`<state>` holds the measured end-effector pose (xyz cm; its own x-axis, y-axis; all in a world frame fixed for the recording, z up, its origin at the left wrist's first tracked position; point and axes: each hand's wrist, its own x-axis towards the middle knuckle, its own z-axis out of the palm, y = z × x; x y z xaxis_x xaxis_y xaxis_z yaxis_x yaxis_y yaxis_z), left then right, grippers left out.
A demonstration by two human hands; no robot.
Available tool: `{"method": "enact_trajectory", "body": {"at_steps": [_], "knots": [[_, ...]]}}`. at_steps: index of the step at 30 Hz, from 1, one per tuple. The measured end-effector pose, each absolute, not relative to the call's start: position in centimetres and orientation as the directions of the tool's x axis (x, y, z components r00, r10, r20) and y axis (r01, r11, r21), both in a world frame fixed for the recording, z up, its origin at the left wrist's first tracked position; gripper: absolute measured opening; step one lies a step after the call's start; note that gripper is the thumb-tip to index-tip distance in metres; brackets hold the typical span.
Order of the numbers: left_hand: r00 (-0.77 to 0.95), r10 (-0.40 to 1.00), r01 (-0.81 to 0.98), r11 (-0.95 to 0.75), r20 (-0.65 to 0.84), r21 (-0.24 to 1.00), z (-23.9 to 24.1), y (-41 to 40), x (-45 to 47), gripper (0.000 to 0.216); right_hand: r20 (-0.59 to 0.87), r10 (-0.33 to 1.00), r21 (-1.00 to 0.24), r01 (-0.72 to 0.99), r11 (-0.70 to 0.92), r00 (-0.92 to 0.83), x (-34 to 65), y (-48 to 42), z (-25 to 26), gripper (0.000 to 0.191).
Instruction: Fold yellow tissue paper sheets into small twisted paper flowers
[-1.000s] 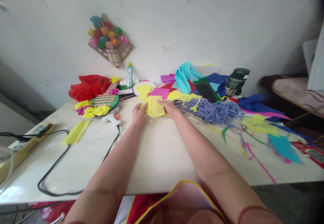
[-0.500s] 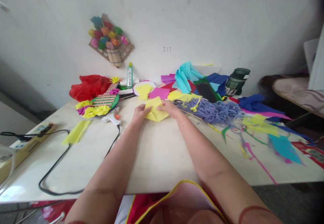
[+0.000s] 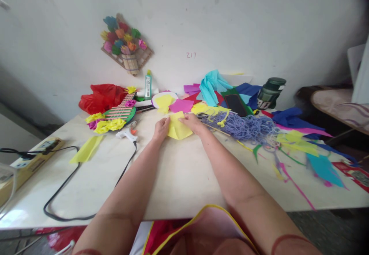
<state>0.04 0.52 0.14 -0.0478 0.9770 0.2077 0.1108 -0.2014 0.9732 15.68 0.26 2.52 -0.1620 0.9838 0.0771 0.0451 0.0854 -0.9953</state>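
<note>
A folded piece of yellow paper (image 3: 178, 130) lies on the pale table (image 3: 178, 178) far out in front of me. My left hand (image 3: 161, 128) grips its left edge, fingers closed on it. At the paper's upper right edge my right hand (image 3: 191, 122) pinches the fold with its fingertips. Both arms stretch forward across the table.
A white glue gun (image 3: 125, 133) with a black cord (image 3: 72, 182) lies left of my hands. A purple yarn heap (image 3: 245, 126), coloured paper scraps (image 3: 302, 147), a dark jar (image 3: 269, 92), a glue bottle (image 3: 148, 85), a red bag (image 3: 99, 97) and a power strip (image 3: 31, 159) crowd the table.
The yellow paper has been folded narrower and turned between my hands. My left hand has shifted slightly right and up along its edge.
</note>
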Motion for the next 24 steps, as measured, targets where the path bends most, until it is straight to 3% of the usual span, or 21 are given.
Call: {"method": "enact_trajectory", "body": {"at_steps": [10, 24], "knots": [[-0.039, 0.981, 0.110, -0.182, 0.188, 0.977, 0.27, 0.41, -0.14, 0.033, 0.107, 0.979, -0.994, 0.010, 0.110, -0.176, 15.77, 0.46, 2.30, 0.021], [0.032, 0.983, 0.053, -0.185, 0.183, 0.981, -0.01, 0.55, -0.22, 0.030, 0.134, 0.985, -0.980, 0.133, 0.147, -0.107, 15.88, 0.46, 2.36, 0.018]]}}
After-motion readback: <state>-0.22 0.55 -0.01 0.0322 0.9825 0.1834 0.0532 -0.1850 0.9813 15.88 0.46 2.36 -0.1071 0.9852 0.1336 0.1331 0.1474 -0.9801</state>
